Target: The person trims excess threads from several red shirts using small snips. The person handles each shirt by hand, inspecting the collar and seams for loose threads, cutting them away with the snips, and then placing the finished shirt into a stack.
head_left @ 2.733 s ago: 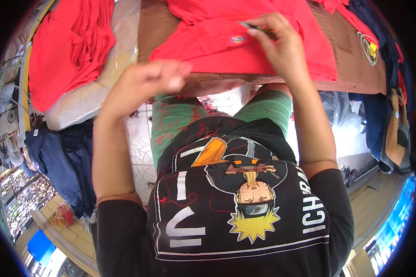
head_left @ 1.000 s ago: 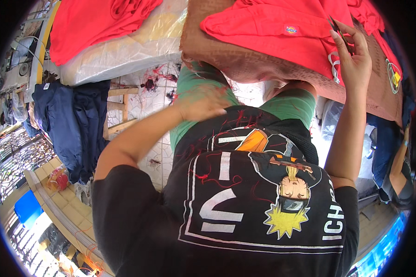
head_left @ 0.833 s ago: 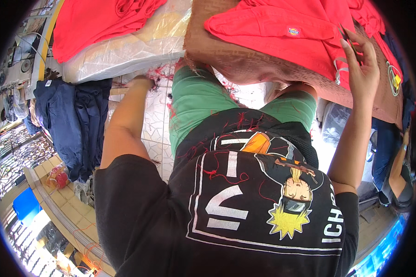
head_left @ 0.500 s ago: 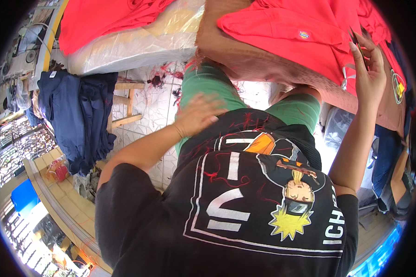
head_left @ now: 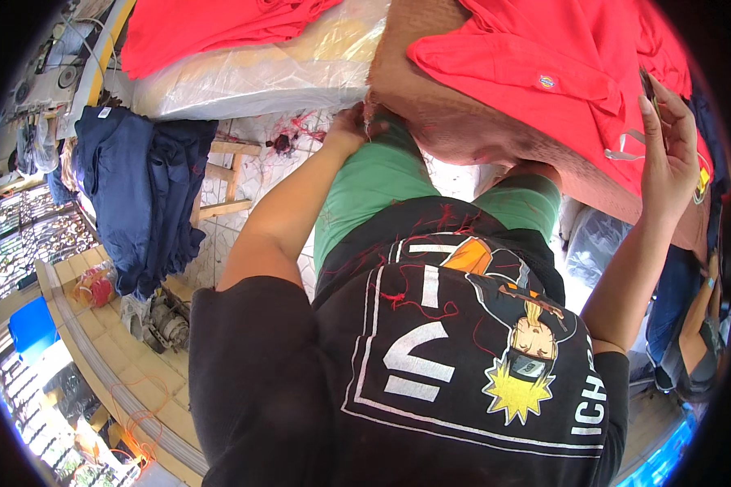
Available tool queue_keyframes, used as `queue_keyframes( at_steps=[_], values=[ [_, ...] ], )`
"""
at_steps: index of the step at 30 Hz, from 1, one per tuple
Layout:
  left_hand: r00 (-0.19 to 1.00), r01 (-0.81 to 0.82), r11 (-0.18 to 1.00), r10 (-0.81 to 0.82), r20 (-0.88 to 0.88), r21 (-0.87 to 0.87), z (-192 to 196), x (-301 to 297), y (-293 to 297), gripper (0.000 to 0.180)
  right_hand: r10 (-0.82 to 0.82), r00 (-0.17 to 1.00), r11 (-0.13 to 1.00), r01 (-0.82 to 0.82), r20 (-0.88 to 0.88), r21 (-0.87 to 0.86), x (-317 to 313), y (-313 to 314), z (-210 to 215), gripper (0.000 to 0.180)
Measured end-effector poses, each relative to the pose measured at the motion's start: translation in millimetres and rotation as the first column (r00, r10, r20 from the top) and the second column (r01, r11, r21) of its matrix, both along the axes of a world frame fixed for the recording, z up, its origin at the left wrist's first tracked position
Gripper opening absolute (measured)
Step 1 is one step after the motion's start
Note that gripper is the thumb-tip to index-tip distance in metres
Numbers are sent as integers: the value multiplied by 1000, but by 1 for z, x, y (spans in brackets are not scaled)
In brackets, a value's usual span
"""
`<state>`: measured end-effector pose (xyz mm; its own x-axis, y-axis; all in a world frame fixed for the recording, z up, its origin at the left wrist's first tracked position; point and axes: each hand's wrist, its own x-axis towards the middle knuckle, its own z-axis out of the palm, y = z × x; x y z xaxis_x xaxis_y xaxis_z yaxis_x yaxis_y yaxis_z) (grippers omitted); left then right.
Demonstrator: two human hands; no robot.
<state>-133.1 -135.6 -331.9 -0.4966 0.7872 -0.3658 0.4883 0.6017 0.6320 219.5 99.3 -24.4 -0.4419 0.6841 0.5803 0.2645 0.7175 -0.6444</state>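
Note:
My left hand [head_left: 348, 132] is at the frayed edge of a brown cloth [head_left: 430, 101], over the knee of my green shorts [head_left: 374, 178]. Its fingers are partly hidden there, so what they grip, if anything, does not show. At the right, my raised right hand [head_left: 670, 154] has its fingers closed on a small dark pointed tool [head_left: 646, 81] that looks like thread snips. Close beside that hand lies a red garment [head_left: 503, 61] with a small round patch, spread over the brown cloth. A pale strap [head_left: 625, 152] hangs by its edge.
More red fabric [head_left: 211, 32] lies on a plastic-wrapped stack [head_left: 260, 81]. Dark blue garments [head_left: 142, 195] hang at the left, beside a wooden frame [head_left: 229, 174]. Red thread scraps [head_left: 283, 142] litter the tiled floor. Part of another person [head_left: 694, 337] shows at far right.
My left hand has moved forward from my lap to the brown cloth's edge by the knee. My right hand stays raised with the tool, and the view has shifted slightly.

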Motion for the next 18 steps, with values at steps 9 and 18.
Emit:
queue_keyframes(
  at_steps=[9, 18],
  values=[
    [264, -884, 443, 209, -942, -149, 5, -139, -153, 68, -145, 989, 989, 145, -11, 1, 27, 3, -1, 27],
    [826, 249, 774, -484, -289, -583, 25, -6, -8, 58, -51, 996, 992, 59, -71, 112, 9, 5, -4, 26]
  ],
)
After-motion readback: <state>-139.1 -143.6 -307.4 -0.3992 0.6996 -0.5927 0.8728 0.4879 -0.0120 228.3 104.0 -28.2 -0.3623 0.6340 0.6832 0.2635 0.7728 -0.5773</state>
